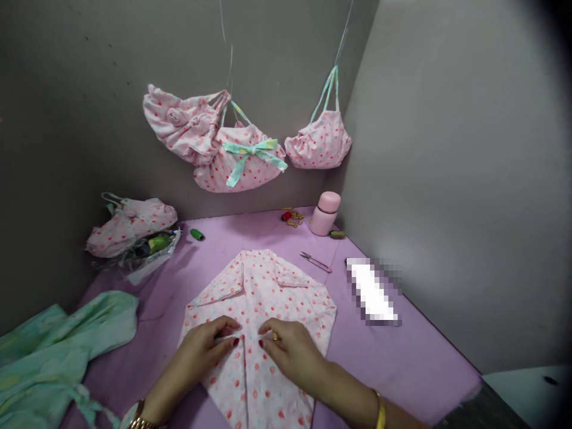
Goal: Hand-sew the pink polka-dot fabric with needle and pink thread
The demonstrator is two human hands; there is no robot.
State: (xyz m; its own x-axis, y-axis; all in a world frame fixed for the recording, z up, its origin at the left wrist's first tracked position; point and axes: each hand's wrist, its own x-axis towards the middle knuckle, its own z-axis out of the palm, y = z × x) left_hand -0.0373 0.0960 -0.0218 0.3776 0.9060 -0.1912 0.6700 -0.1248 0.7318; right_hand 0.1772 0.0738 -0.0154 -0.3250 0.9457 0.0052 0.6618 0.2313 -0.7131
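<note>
A white cloth with pink dots lies folded on the purple table cover, its flaps turned inward. My left hand presses the left flap near the centre fold, fingers bent onto the cloth. My right hand, with a ring, pinches the right flap's edge beside it. The fingertips of the two hands nearly meet at the cloth's middle seam. Small thread snips lie just past the cloth at its far right.
Three pink dotted fabric bags hang on the grey wall. A fourth bag rests at the left over a plastic packet. Green cloth lies at near left. A pink bottle, thread spools and a blurred white object sit around.
</note>
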